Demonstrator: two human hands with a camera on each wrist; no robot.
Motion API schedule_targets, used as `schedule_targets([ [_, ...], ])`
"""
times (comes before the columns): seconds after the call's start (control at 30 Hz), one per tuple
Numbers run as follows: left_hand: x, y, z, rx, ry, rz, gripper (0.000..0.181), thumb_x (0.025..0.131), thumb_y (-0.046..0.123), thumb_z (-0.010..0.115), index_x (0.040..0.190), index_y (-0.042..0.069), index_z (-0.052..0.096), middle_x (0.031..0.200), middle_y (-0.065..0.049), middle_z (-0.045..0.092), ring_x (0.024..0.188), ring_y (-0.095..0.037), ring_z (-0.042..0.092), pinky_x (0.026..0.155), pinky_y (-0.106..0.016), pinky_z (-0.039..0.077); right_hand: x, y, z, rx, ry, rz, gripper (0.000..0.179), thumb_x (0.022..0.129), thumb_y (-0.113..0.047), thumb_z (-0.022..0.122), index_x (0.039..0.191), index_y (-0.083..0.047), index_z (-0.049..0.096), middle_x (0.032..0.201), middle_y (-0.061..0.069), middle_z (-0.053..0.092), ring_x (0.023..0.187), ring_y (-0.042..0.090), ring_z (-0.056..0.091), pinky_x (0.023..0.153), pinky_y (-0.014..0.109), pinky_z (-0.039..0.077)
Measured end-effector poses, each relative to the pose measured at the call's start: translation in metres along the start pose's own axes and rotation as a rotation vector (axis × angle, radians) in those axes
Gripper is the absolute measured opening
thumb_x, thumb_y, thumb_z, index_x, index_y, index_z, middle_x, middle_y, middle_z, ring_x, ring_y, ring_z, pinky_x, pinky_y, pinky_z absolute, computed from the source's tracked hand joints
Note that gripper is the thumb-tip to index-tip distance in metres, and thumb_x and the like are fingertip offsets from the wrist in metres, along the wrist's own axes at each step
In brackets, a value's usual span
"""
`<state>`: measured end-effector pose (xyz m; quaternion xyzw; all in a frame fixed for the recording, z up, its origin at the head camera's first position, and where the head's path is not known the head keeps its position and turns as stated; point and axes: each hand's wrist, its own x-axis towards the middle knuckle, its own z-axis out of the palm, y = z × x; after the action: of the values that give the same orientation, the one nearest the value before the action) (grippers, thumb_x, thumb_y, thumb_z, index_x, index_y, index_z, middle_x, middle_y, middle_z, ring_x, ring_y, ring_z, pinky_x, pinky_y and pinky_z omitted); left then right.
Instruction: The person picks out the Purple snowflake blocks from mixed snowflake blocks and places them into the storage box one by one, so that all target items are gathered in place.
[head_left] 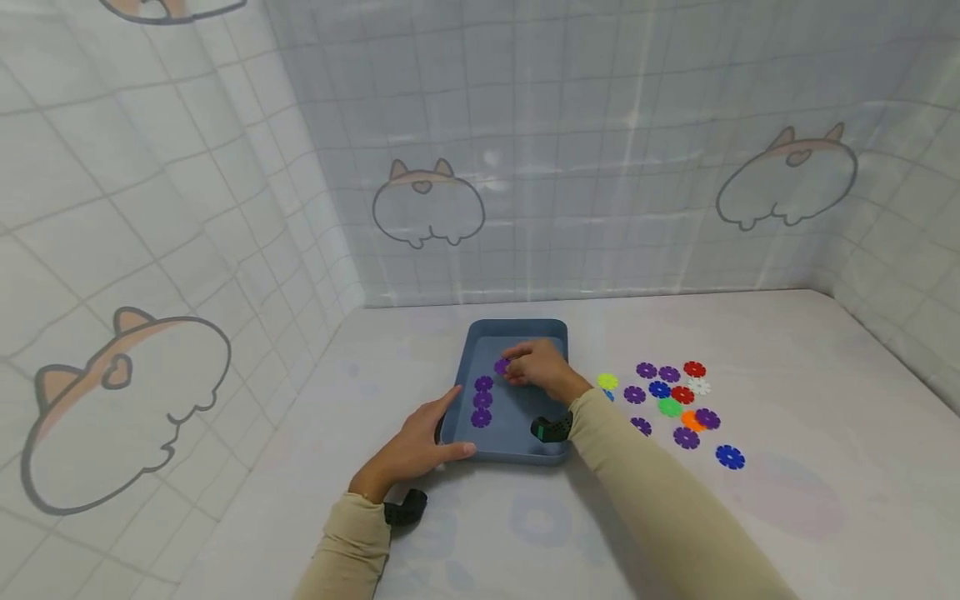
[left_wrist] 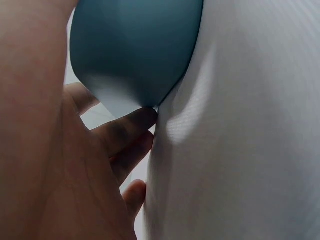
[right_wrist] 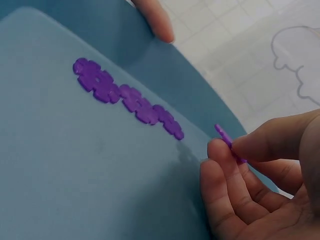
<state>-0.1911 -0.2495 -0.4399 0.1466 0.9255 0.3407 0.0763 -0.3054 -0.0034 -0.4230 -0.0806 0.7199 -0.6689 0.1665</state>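
A blue-grey tray (head_left: 516, 437) lies on the table with three purple notched plastic discs (head_left: 482, 401) in a row on its floor, near the left wall. In the right wrist view these discs (right_wrist: 137, 104) sit edge to edge. My right hand (head_left: 542, 367) is above the tray's far half, pinching another purple disc (right_wrist: 226, 136) on edge between thumb and fingers, just beyond the row. My left hand (head_left: 412, 442) rests at the near left corner, thumb over the near rim and forefinger along the left side. Other left fingers (left_wrist: 132, 125) touch the tray's lower outer edge.
Right of the tray lie several loose discs, among them purple (head_left: 686, 437), blue (head_left: 730, 457), green (head_left: 670, 407), red (head_left: 694, 368), white (head_left: 698, 386) and yellow (head_left: 607, 381) ones. An orange disc (head_left: 692, 421) partly underlies a purple one. Tiled-pattern curtains (head_left: 570, 208) border the table.
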Motion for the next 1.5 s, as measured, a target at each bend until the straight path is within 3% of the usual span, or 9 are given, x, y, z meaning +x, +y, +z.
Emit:
schedule_targets([
  [0.3, -0.001, 0.003, -0.001, -0.002, -0.003, -0.014, 0.098, 0.086, 0.054, 0.074, 0.162, 0.026, 0.018, 0.162, -0.007, 0.028, 0.147, -0.032, 0.025, 0.114, -0.061, 0.022, 0.004, 0.001, 0.006, -0.115, 0.023, -0.024, 0.035, 0.089, 0.002, 0.066, 0.124, 0.005, 0.068, 0.114, 0.017, 0.069, 0.087, 0.020, 0.070, 0.076, 0.032, 0.059],
  [0.77, 0.000, 0.001, 0.002, -0.001, 0.002, -0.004, 0.098, 0.087, 0.054, 0.073, 0.162, 0.024, 0.019, 0.161, -0.008, 0.029, 0.146, -0.032, 0.027, 0.114, -0.060, 0.024, 0.012, 0.004, 0.011, -0.246, 0.025, -0.052, 0.036, 0.089, 0.000, 0.067, 0.125, 0.003, 0.068, 0.099, 0.012, 0.072, 0.078, 0.019, 0.070, 0.071, 0.031, 0.058],
  [1.5, -0.001, 0.003, 0.000, -0.006, -0.002, -0.003, 0.097, 0.087, 0.054, 0.073, 0.162, 0.026, 0.018, 0.162, -0.006, 0.027, 0.147, -0.031, 0.025, 0.114, -0.060, 0.024, 0.017, 0.002, 0.014, -0.393, 0.017, -0.097, 0.036, 0.086, 0.000, 0.067, 0.122, 0.002, 0.069, 0.095, 0.009, 0.071, 0.070, 0.017, 0.068, 0.066, 0.031, 0.057],
])
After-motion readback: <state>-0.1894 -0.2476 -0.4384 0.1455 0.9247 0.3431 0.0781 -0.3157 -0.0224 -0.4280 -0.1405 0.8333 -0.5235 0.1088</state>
